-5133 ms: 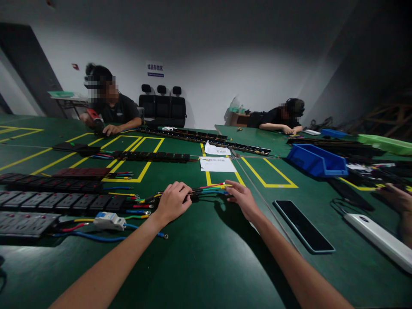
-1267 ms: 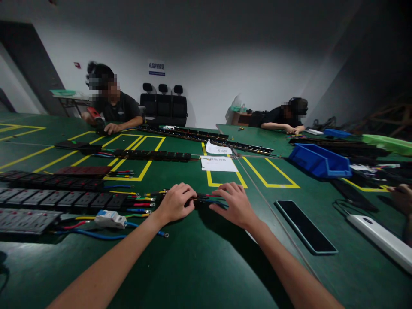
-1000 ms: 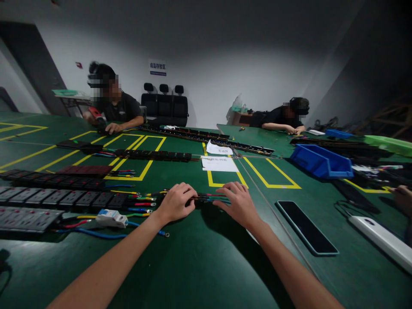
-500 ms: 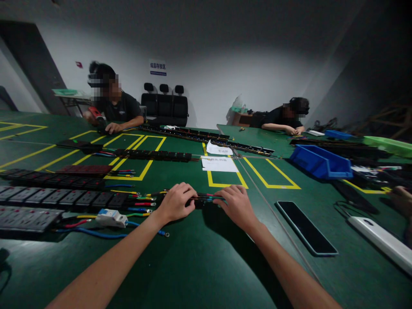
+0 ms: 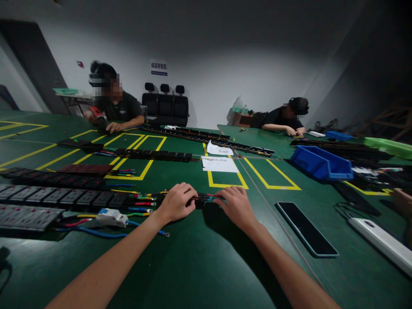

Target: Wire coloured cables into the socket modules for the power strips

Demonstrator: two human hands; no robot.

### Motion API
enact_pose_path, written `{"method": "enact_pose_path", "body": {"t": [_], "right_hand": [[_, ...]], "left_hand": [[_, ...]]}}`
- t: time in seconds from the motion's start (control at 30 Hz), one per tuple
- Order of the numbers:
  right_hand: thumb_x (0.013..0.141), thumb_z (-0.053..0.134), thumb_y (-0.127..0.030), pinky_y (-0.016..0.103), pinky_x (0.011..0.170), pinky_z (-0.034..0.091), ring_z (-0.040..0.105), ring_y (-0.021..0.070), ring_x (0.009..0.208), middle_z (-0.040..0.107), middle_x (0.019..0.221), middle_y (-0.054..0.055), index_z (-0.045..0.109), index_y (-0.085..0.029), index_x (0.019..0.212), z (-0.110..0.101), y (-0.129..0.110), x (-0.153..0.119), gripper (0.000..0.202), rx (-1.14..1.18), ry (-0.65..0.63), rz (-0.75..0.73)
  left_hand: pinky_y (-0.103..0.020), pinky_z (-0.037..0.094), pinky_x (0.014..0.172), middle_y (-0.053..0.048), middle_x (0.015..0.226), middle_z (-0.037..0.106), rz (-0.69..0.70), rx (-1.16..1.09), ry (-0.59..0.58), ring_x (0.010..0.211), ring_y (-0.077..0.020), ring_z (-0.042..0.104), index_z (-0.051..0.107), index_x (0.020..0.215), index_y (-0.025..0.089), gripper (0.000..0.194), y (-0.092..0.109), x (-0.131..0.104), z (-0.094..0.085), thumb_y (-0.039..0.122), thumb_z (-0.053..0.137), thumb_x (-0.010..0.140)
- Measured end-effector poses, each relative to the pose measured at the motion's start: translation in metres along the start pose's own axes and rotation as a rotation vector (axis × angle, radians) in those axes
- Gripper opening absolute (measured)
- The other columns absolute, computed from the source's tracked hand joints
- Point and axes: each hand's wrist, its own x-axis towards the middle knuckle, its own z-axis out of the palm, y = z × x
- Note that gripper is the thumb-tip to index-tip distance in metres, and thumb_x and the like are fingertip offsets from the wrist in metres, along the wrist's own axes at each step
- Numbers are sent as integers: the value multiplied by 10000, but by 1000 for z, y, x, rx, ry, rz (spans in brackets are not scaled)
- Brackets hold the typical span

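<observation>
My left hand (image 5: 180,200) is closed around a thin bundle of coloured wires (image 5: 205,197) just above the green table, its thumb and fingers pressed together. From the other end, my right hand (image 5: 234,204) pinches the same wires between thumb and fingers. Something dark, partly hidden by the hands, lies under the wires between them. Left of my left hand, several wire ends with ring terminals (image 5: 148,204) stick out from black socket strips (image 5: 83,196). A white breaker (image 5: 112,217) with blue and yellow wires sits in front of these.
A phone (image 5: 306,229) and a white power bank (image 5: 380,240) lie to the right. Beyond them stands a blue bin (image 5: 320,163). Paper labels (image 5: 220,164) lie ahead. Two people sit across the table, one with a red power tool (image 5: 97,115). Another person's hand (image 5: 402,201) shows at the right edge.
</observation>
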Motion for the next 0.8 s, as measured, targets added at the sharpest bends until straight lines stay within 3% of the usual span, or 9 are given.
{"method": "enact_pose_path", "body": {"t": [0.3,0.5,0.67,0.8], "right_hand": [[902,631,-506,408,868,436,614,260,1005,655,1073,91,700,-254,1123,0,13,-2,342,114,56,114],[927,554,-537,380,834,498,617,235,937,621,1078,103,696,-224,1118,1,16,-4,393,383,101,241],[924,487,-583,367,773,494,620,246,867,663,951,104,712,-200,957,9,16,-2,445,551,289,528],[883,486,-568,331,639,462,620,234,743,688,877,85,702,-202,911,12,29,4,425,683,356,810]], "left_hand": [[-367,472,819,-57,988,644,-6,2,7,936,-212,576,640,986,202,157,0,-1,1,155,566,856],[-364,463,809,-56,992,639,-6,10,-5,937,-213,572,639,1005,202,170,0,-1,1,159,566,858],[-360,462,799,-53,979,636,-4,10,10,925,-211,569,639,1000,209,171,-1,-3,3,162,567,853],[-356,458,793,-52,981,630,-7,24,0,923,-211,564,637,997,209,154,-1,-4,3,175,566,864]]}}
